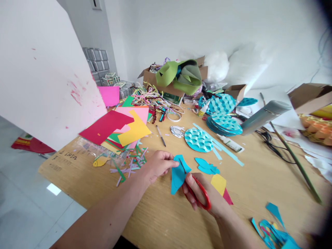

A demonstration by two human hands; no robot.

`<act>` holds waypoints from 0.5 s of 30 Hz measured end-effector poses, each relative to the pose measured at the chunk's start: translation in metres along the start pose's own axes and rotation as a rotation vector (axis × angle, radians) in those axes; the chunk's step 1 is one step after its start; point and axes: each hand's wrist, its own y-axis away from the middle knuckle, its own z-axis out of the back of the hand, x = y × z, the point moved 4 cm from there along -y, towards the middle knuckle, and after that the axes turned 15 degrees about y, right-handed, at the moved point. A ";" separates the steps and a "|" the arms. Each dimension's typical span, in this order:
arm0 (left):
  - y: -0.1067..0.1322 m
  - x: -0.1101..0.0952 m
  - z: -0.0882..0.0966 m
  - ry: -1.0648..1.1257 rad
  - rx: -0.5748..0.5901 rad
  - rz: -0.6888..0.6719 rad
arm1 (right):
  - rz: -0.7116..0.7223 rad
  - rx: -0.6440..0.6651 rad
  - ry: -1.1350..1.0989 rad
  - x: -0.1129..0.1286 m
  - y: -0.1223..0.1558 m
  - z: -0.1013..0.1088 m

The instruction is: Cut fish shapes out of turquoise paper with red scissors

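My left hand (pixel 158 166) pinches the upper edge of a blue paper piece (pixel 177 176) and holds it just above the wooden table (pixel 259 186). My right hand (pixel 204 199) grips red-handled scissors (pixel 198 193), whose blades reach into the blue paper from below. A cut blue paper shape (pixel 206 166) lies on the table just beyond my right hand. Under that hand sit a yellow paper piece (pixel 218 183) and a red one (pixel 227 197).
A stack of coloured paper sheets (pixel 121 128) and paper scraps (pixel 129 162) lie to the left. Blue scalloped discs (pixel 198 140), a pen (pixel 161 135), a glue tube (pixel 230 143), a metal bottle (pixel 264 116), a green rod (pixel 295 160) and cardboard boxes (pixel 166 83) fill the far side.
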 end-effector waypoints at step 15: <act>0.000 -0.001 0.001 0.066 -0.027 -0.022 | -0.002 -0.008 -0.055 -0.004 -0.001 0.001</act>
